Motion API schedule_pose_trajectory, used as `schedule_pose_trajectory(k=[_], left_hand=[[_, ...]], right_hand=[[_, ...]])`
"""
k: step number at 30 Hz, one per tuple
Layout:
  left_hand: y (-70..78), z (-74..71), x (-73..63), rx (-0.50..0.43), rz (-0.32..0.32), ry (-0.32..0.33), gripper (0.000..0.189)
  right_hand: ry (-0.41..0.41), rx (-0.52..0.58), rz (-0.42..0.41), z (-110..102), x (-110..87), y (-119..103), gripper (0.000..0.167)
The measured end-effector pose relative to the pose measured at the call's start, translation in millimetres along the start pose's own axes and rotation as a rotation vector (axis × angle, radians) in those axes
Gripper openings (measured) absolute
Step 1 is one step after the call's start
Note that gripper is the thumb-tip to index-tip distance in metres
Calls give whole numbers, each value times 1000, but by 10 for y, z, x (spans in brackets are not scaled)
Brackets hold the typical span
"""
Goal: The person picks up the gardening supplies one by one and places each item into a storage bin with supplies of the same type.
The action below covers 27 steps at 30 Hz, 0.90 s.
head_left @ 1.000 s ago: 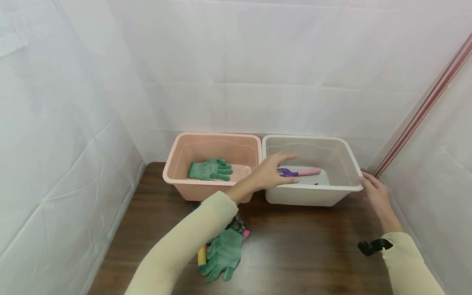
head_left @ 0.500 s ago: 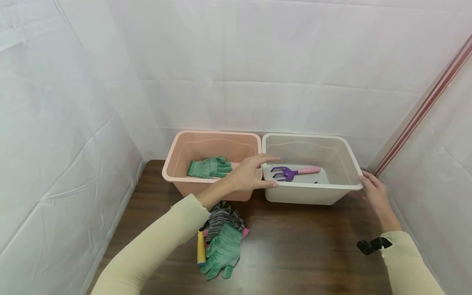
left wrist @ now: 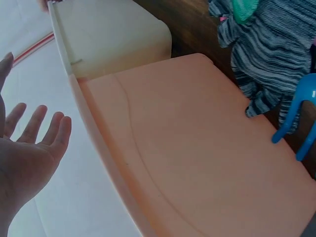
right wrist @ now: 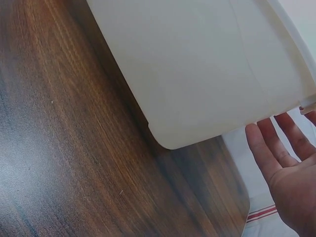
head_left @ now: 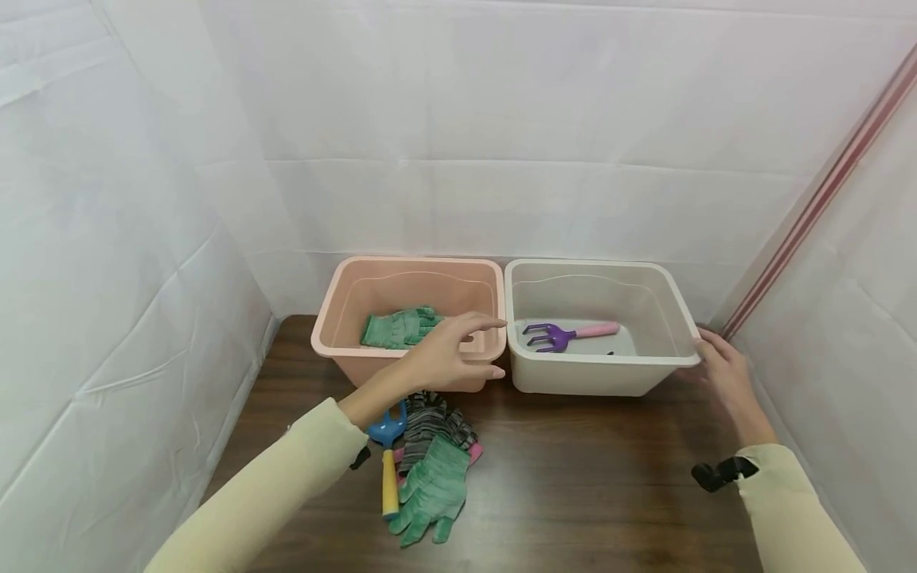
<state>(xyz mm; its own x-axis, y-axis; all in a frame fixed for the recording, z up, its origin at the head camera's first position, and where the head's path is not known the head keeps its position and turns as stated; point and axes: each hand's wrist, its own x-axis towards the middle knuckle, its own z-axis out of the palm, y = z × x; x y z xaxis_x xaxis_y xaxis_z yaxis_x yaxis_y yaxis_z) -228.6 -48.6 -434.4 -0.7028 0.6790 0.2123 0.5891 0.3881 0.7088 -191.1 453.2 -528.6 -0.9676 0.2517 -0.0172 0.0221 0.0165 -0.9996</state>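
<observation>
My left hand [head_left: 440,358] hovers over the front right rim of the pink bin [head_left: 419,267], fingers and thumb spread, holding nothing; in the left wrist view the hand [left wrist: 32,153] also has spread fingers. My right hand [head_left: 731,382] touches the right end of the white bin [head_left: 591,378]. In the right wrist view its fairly straight fingers [right wrist: 261,153] lie against the bin's outer wall. A green glove [head_left: 397,328] lies inside the pink bin. Inside the white one lies a hand rake [head_left: 555,336] with purple tines and a pink handle.
In front of the pink bin, a blue fork with a yellow handle [head_left: 389,485], a grey striped glove [head_left: 426,426] and a green glove [head_left: 433,489] lie together on the dark wooden table [head_left: 587,485]. Something pink shows beneath. White sheeting [head_left: 458,135] surrounds the table.
My left hand has drawn back leftward from over the white bin to the pink bin's edge, uncovering the rake and the blue fork. My right hand has stayed at the white bin.
</observation>
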Motion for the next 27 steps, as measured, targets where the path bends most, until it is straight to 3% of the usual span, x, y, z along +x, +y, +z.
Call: schedule_pose_trajectory(k=[10, 17, 27], left_hand=[[-45, -59, -261, -51, -39, 9, 77], [-69, -120, -402, -63, -47, 29, 76], [-91, -221, -637, -58, -96, -63, 68]], right_hand=[[-2, 47, 27, 52, -70, -72, 50], [21, -60, 37, 23, -17, -33, 54], [24, 3, 15, 7, 18, 19, 50]])
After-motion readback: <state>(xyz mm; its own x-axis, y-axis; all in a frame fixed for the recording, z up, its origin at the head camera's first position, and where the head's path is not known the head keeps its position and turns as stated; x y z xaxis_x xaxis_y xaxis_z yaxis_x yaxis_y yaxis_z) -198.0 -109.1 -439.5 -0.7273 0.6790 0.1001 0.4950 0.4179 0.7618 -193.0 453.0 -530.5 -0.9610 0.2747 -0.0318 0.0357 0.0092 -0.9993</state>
